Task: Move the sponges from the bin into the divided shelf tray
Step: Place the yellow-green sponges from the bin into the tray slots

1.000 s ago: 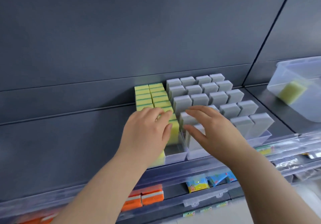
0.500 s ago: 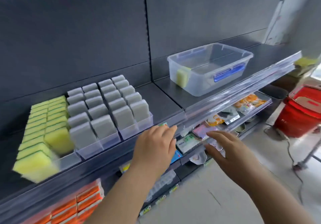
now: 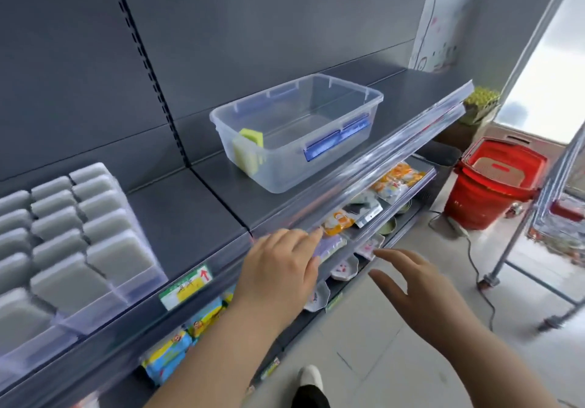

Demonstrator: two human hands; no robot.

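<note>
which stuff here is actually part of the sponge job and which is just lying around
In the job: clear bin, the yellow-green sponge inside it, divided tray, left hand, right hand, both empty.

Just lying about: red basket, snack packets on the lower shelf, price label.

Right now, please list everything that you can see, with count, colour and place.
bin: one, clear with blue clasps, shelf's right part.
yellow-green sponge: one, inside the bin, left corner.
grey sponges: about fifteen, blurred, standing in the tray.
divided tray: one, clear, shelf's left.
shelf: one, dark grey.
packets: several, orange and blue, lower shelves.
basket: one, red, floor at right.
left grip: bare hand, open, at the shelf edge.
right grip: bare hand, open, over the floor.
</note>
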